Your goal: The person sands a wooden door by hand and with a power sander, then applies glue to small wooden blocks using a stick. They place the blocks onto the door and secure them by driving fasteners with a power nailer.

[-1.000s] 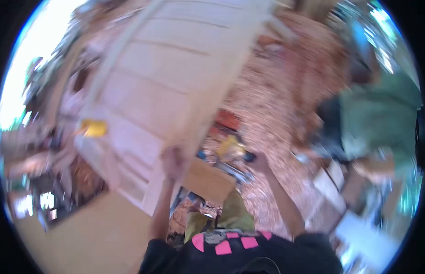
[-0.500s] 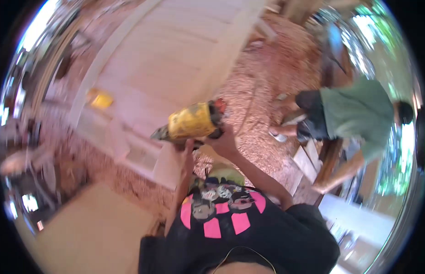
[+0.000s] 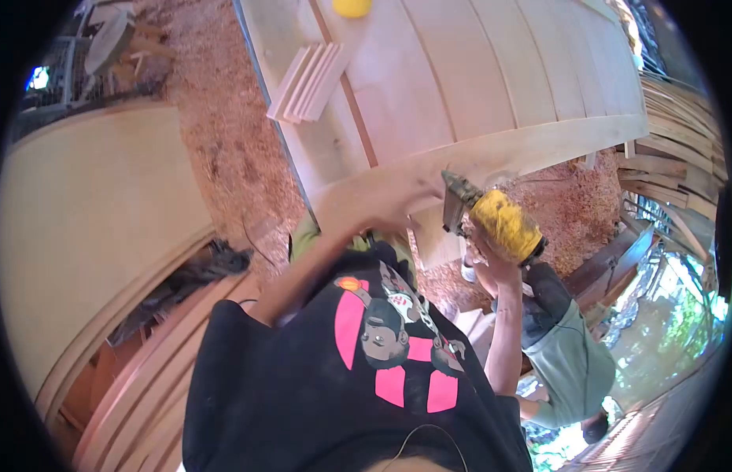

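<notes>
My right hand is wrapped round a worn yellow and black power tool. Its dark, narrow nose points up and left, towards the edge of a large pale wooden panel. Left of the nose is my left hand, smeared by motion. Its fingers look stretched out and apart, with nothing visible in them. It reaches across the panel's near edge. Below the tool's nose, a flat piece of pale wood shows.
Several narrow wooden strips lie on the panel, with a yellow object beyond them. Shavings cover the floor. A wide board and stacked planks stand left. A person in a green shirt bends down close on the right.
The view has swung round, putting the panel across the top. My left hand has come away from the tool's underside and moved left of its nose. My right hand still holds the tool.
</notes>
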`<state>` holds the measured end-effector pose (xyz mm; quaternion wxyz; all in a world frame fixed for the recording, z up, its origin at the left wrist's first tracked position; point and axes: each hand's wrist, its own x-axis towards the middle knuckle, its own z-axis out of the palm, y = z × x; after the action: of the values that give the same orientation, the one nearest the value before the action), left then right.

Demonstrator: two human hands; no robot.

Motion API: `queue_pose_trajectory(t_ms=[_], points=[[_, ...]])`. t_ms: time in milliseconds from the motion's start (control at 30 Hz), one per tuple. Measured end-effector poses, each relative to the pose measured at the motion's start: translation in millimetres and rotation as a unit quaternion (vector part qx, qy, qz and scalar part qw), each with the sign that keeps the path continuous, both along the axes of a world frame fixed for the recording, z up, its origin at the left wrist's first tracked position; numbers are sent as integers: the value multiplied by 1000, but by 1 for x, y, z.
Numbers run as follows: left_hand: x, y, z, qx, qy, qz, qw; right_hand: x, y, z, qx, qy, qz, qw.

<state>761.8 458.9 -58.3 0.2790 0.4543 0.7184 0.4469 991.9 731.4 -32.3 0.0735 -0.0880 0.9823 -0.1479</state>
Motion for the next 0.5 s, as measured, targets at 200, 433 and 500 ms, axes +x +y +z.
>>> queue_pose_trajectory(t_ms=[200, 433, 500], points=[[-103, -13, -99, -106, 148, 117, 976, -23, -9, -2, -244, -138, -262, 924], [-114, -1, -113, -178, 210, 160, 948, -55, -46, -1, -223, -199, -250, 921], [-107, 2, -118, -208, 186, 204, 938, -47, -46, -10, -187, -182, -228, 938]])
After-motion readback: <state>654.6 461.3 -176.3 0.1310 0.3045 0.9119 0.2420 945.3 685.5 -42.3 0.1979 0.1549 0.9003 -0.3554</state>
